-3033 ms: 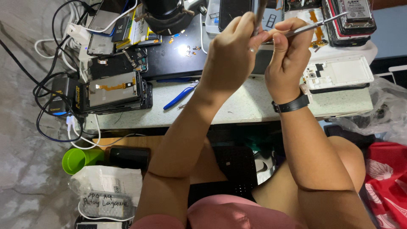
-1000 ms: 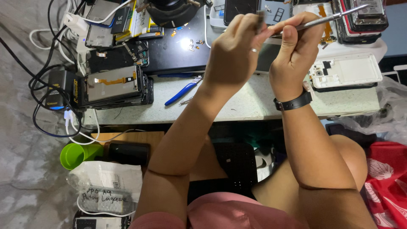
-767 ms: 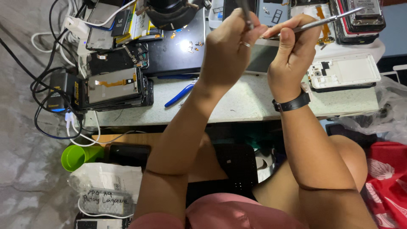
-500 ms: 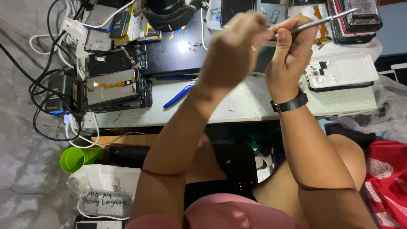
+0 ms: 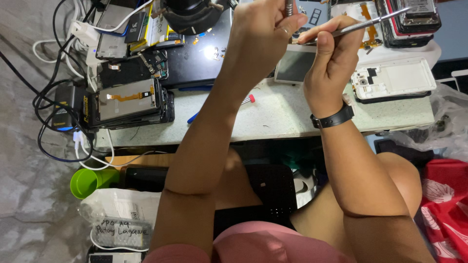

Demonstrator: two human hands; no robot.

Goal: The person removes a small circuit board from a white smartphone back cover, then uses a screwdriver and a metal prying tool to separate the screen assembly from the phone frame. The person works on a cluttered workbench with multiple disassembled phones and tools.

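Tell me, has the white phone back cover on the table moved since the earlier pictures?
No. The white phone back cover lies at the same place near the table's right edge, beside the right hand; only the camera shifted slightly.

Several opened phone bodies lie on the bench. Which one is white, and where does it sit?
The white phone frame at the bench's right end, just right of the right hand. The stacked ones on the left are dark.

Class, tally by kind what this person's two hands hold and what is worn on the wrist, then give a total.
Metal tweezers, in the right hand: 1
Thin metal tool, in the left hand: 1
Black wristband, right wrist: 1
Total: 3
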